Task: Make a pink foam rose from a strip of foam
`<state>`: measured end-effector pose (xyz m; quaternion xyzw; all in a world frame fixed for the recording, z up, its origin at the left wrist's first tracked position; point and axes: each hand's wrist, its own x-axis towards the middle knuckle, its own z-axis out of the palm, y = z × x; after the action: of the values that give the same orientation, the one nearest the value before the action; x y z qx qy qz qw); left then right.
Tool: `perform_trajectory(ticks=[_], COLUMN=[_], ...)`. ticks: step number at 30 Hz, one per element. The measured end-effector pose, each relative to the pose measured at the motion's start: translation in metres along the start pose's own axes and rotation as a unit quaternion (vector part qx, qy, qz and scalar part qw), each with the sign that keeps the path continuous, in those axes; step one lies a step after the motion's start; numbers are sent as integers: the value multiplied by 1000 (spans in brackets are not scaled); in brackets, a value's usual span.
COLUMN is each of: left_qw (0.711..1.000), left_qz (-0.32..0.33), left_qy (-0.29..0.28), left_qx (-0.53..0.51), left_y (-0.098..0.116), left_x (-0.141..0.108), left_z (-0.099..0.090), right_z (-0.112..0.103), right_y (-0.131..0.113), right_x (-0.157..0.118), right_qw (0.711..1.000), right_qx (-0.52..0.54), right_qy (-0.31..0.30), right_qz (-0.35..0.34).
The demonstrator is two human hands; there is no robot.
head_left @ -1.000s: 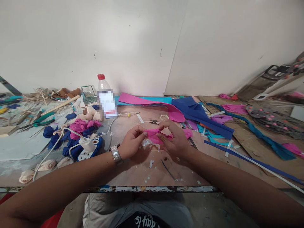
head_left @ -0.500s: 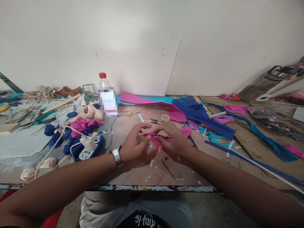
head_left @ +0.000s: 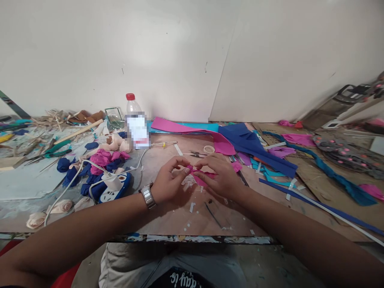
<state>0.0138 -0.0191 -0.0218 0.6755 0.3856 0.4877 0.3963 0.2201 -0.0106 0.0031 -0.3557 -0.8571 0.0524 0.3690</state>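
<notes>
Between my two hands is a strip of magenta crepe paper (head_left: pixel 200 179), twisted and gathered at its left end. My left hand (head_left: pixel 171 180), with a metal watch (head_left: pixel 147 196) on the wrist, pinches the gathered end between thumb and fingertips. Thumb and forefinger of my right hand (head_left: pixel 220 176) close on the strip just to the right. Part of the strip hangs below and is hidden by the fingers. Beyond the hands lie a roll of tape (head_left: pixel 209 149) and a small dark pair of snips (head_left: pixel 198 155).
Crumpled pink rosettes (head_left: pixel 101 158) and blue ones sit left, by a power strip (head_left: pixel 115 191) with a white cable. A red-capped bottle (head_left: pixel 133 106) stands at the back. Pink paper (head_left: pixel 186 127) and dark blue paper (head_left: pixel 255 148) lie behind; cardboard (head_left: pixel 327 188) is at right.
My fingers have shifted slightly on the magenta strip, and its gathered end now looks more bunched at my left fingertips. Both hands stay in nearly the same place.
</notes>
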Motion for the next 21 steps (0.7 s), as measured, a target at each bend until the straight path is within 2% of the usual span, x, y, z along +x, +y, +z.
perform_trajectory(ticks=[15,21], left_qw=[999,1000], left_qz=[3,-12], left_qy=[-31,-8], left_qx=[24,-3], left_y=[-3,-4], left_x=[-1,1], left_z=[-1,0], right_z=[1,0], right_y=[1,2], right_x=[-2,0], right_qw=[999,999], right_qx=[3,-30], right_qy=[-34,-36], right_qz=[-10,-15])
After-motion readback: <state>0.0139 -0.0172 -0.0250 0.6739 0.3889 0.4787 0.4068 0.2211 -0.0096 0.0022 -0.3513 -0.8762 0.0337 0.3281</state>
